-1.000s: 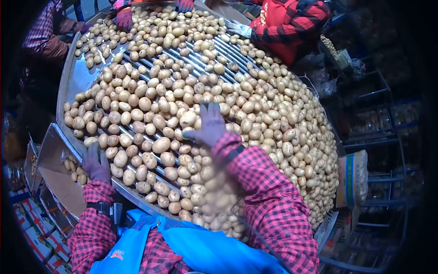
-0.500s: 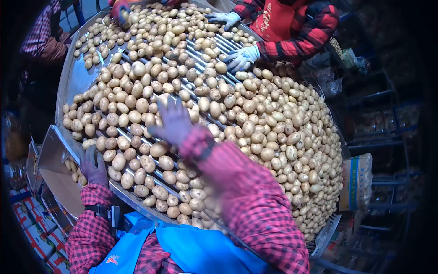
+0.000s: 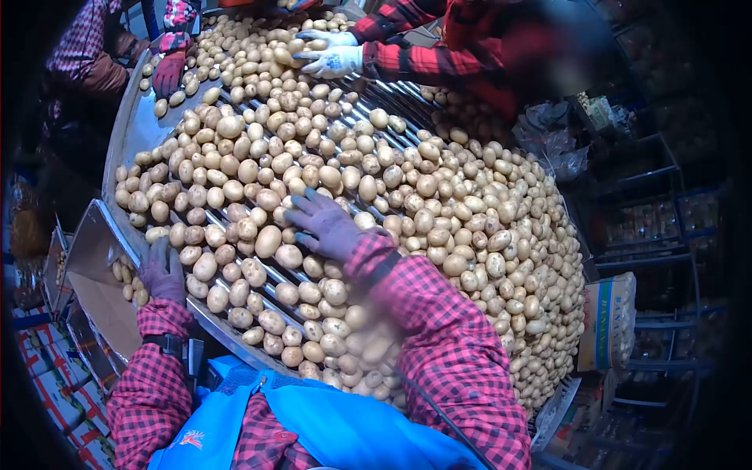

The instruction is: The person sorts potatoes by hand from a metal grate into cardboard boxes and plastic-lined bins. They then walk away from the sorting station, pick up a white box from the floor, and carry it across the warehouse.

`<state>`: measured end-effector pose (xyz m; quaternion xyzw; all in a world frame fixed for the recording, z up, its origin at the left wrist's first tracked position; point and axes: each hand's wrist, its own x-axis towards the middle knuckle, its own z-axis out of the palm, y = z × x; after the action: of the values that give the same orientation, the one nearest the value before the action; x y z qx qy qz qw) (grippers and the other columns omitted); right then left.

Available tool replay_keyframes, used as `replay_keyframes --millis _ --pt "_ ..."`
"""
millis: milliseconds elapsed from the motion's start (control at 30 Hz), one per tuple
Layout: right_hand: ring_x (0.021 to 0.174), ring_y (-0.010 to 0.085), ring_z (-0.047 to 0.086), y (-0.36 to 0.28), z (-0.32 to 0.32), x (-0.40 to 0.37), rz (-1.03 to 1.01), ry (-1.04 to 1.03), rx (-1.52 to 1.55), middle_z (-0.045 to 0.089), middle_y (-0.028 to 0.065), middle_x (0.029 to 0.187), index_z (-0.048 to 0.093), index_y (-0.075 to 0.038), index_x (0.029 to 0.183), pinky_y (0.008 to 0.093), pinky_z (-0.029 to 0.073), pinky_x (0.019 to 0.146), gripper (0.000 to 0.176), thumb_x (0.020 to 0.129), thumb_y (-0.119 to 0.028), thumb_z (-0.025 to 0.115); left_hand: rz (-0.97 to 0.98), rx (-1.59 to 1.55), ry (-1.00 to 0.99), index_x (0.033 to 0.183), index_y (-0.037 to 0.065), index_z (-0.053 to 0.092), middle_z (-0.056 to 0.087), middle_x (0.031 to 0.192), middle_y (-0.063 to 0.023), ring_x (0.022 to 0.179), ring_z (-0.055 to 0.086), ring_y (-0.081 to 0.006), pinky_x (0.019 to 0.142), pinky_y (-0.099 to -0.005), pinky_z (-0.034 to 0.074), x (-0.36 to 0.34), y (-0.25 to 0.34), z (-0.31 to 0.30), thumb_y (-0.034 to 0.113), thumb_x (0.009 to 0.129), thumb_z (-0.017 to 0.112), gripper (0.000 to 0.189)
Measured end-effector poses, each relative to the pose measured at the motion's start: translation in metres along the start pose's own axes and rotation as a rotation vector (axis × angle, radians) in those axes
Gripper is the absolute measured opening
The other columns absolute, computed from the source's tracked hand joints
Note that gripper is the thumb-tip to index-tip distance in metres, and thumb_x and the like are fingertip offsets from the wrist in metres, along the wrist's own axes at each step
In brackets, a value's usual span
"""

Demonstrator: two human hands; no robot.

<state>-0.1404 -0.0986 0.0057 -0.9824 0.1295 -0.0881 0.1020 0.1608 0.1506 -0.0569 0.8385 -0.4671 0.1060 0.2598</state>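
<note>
Potatoes point(image 3: 501, 235) lie thickly over a table with metal rollers point(image 3: 283, 280). My right hand point(image 3: 327, 225), in a purple glove, rests on potatoes near the middle, its fingers spread and pointing up-left. Nothing is gripped in it. My left hand point(image 3: 162, 272), gloved too, lies at the table's left edge beside an open cardboard box point(image 3: 110, 301), fingers extended and holding nothing. A few potatoes point(image 3: 128, 274) sit in that box, just left of this hand.
Across the table, a co-worker's white-gloved hands point(image 3: 329, 55) are among potatoes. Another person's red-gloved hand point(image 3: 168, 74) touches the far left of the table. A banana carton point(image 3: 607, 321) stands at the right, and stacked boxes point(image 3: 66, 392) are at lower left.
My right hand has moved slightly right and down. The co-worker's white-gloved hands have shifted left and come together. A red-gloved hand now shows at the far left. Some potatoes have shifted.
</note>
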Motion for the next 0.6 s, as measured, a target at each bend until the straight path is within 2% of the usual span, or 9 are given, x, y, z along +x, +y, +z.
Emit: replay_keyframes --millis 67,133,200,233,300,400,433,567,600 --pt "0.114 0.038 0.056 0.004 -0.015 -0.012 0.237 0.171 0.232 0.056 0.0179 0.126 0.057 -0.019 0.128 0.0466 0.045 0.097 0.043 0.085 -0.018 0.063 -0.007 -0.03 -0.013 0.118 0.005 0.064 0.065 0.116 -0.0154 0.11 0.059 -0.0345 0.098 -0.042 0.045 -0.001 0.0 -0.002 0.008 0.087 0.063 0.031" --pt "0.096 0.0384 0.063 0.033 -0.031 -0.022 0.718 -0.031 0.141 0.059 0.0207 0.118 0.056 -0.014 0.128 0.0468 0.051 0.084 0.043 0.086 -0.013 0.061 -0.028 -0.041 -0.023 0.117 0.005 0.064 0.064 0.116 -0.0155 0.11 0.059 -0.0347 0.098 -0.0421 0.045 0.0 0.005 -0.006 0.008 0.086 0.064 0.031" --pt "0.091 0.0404 0.064 0.064 -0.023 -0.049 0.746 -0.073 -0.108 0.058 0.0216 0.12 0.05 -0.015 0.134 0.0491 0.052 0.078 0.052 0.083 -0.01 0.062 -0.046 -0.052 -0.024 0.117 0.005 0.064 0.064 0.116 -0.0156 0.11 0.059 -0.0348 0.098 -0.0423 0.045 -0.001 0.003 -0.007 0.008 0.086 0.065 0.032" --pt "0.091 0.0404 0.064 0.068 -0.017 -0.046 0.736 -0.073 -0.103 0.058 0.0216 0.12 0.05 -0.015 0.134 0.0491 0.052 0.078 0.052 0.083 -0.01 0.062 -0.064 -0.067 -0.035 0.118 0.007 0.064 0.064 0.118 -0.0143 0.114 0.056 -0.0354 0.1 -0.0439 0.043 -0.003 0.001 -0.004 0.011 0.086 0.064 0.033" --pt "0.098 0.0398 0.064 0.079 -0.007 -0.039 0.802 -0.077 -0.256 0.059 0.0208 0.121 0.04 -0.018 0.143 0.0484 0.051 0.084 0.067 0.081 -0.007 0.063 -0.072 -0.055 -0.04 0.119 0.008 0.064 0.063 0.12 -0.013 0.119 0.053 -0.0362 0.102 -0.0456 0.041 -0.003 -0.001 -0.001 0.013 0.085 0.065 0.035" --pt "0.103 0.0389 0.063 0.079 -0.034 -0.019 0.911 -0.175 -0.119 0.058 0.0208 0.125 0.032 -0.018 0.148 0.0486 0.05 0.089 0.069 0.084 -0.006 0.056 -0.087 -0.069 -0.055 0.12 0.008 0.063 0.063 0.121 -0.0132 0.12 0.052 -0.0366 0.103 -0.0454 0.041 -0.003 -0.001 -0.002 0.013 0.085 0.065 0.036" --pt "0.107 0.0383 0.062 0.085 -0.029 -0.017 0.921 -0.2 -0.101 0.057 0.0206 0.128 0.032 -0.017 0.148 0.0493 0.049 0.091 0.063 0.088 -0.006 0.048 -0.091 -0.063 -0.058 0.12 0.008 0.063 0.063 0.121 -0.0129 0.12 0.052 -0.0367 0.103 -0.0451 0.041 -0.003 0.0 -0.002 0.014 0.085 0.066 0.036" --pt "0.107 0.0386 0.062 0.082 -0.015 -0.025 0.875 -0.173 -0.186 0.058 0.0206 0.125 0.033 -0.015 0.147 0.0495 0.049 0.09 0.06 0.089 -0.007 0.046 -0.11 -0.051 -0.042 0.119 0.01 0.064 0.063 0.121 -0.0113 0.121 0.052 -0.0367 0.103 -0.0453 0.041 -0.002 0.003 -0.005 0.016 0.085 0.065 0.035" --pt "0.097 0.0322 0.064 0.074 -0.014 -0.029 0.805 -0.122 -0.297 0.059 0.015 0.111 0.039 -0.007 0.142 0.0429 0.052 0.08 0.05 0.092 -0.004 0.042 -0.086 -0.01 -0.047 0.119 0.011 0.064 0.063 0.121 -0.0101 0.121 0.052 -0.0363 0.103 -0.0455 0.041 -0.001 0.003 -0.004 0.017 0.085 0.065 0.035"
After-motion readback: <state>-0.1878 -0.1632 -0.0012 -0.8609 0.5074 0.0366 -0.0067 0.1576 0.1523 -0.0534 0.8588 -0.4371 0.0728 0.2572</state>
